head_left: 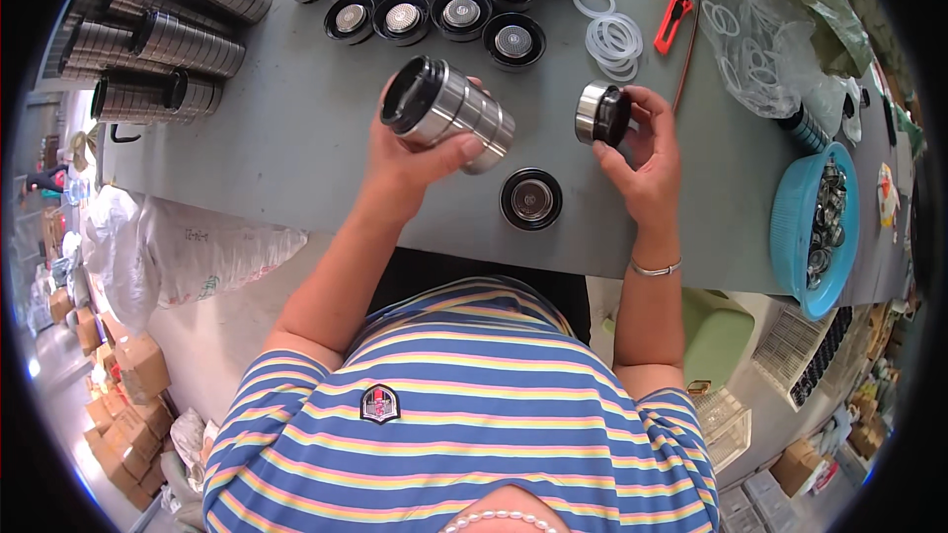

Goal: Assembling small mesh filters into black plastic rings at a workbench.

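Tilted over the table, a short stack of steel ring-shaped caps (472,116) with a black open end is wrapped by the fingers of my left hand (407,166). My right hand (652,148) pinches a single steel cap with a black rim (594,114) between thumb and fingers, on its side above the table and apart from the stack. Between and slightly below both hands, a black round lid part with a metal disc in its centre (531,199) lies on the grey table (326,153).
Several similar black lid parts (461,12) stand in rows at the back. White sealing rings (613,44), a red utility knife (673,25) and a clear plastic bag (750,35) lie to their right. Steel stacks (188,44) stand far left; a blue basket (788,217) of metal parts sits right.
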Tool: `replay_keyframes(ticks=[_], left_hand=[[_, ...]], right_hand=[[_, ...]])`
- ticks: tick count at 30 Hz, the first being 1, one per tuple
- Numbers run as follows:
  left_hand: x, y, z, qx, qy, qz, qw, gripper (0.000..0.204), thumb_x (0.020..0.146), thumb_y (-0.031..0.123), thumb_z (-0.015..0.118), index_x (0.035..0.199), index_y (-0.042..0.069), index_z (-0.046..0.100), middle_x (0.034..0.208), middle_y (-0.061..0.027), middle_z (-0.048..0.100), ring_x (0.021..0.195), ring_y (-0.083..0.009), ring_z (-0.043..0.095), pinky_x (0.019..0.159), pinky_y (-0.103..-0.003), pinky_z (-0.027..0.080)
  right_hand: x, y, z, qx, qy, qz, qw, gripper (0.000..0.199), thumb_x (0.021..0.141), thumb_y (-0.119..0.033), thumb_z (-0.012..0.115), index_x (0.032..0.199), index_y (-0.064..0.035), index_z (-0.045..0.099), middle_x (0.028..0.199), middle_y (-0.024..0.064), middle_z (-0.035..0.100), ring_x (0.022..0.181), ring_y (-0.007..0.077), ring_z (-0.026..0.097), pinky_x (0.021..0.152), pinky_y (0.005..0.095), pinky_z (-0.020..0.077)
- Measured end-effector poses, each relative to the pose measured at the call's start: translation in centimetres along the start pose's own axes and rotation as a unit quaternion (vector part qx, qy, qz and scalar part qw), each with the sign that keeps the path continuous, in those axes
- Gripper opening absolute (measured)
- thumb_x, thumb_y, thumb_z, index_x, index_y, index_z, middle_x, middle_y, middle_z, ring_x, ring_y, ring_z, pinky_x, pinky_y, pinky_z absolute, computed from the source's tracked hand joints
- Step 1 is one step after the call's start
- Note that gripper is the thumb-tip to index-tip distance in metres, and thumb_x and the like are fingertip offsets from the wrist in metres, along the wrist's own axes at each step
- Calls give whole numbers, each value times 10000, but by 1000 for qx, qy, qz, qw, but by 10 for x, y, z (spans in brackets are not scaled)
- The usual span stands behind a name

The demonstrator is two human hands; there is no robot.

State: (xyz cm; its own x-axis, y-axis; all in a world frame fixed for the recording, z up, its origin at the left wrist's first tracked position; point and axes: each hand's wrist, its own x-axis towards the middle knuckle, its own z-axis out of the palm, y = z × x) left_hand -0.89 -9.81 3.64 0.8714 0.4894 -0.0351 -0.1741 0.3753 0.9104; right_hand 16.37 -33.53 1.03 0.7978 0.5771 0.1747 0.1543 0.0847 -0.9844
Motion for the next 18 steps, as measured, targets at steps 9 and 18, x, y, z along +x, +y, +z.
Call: replay_keyframes(ticks=[9,18], left_hand=[[7,-20,-34,-60,-8,-24,998,623,889,131,830,1448,3,587,1439,-185,670,1351,-351,672,1138,-523,552],[13,-25,-48,-63,-82,-20,994,818,872,299,866,1552,82,465,1491,-200,615,1423,-412,606,1188,-548,496]], right_hand=[[-7,-8,-8,423,-118,85,894,894,841,3,716,1643,-2,321,1525,290,529,1459,619,476,1096,647,588],[-8,-15,2,518,-185,27,835,908,835,-170,846,1605,-46,380,1444,324,525,1320,554,625,952,564,676]])
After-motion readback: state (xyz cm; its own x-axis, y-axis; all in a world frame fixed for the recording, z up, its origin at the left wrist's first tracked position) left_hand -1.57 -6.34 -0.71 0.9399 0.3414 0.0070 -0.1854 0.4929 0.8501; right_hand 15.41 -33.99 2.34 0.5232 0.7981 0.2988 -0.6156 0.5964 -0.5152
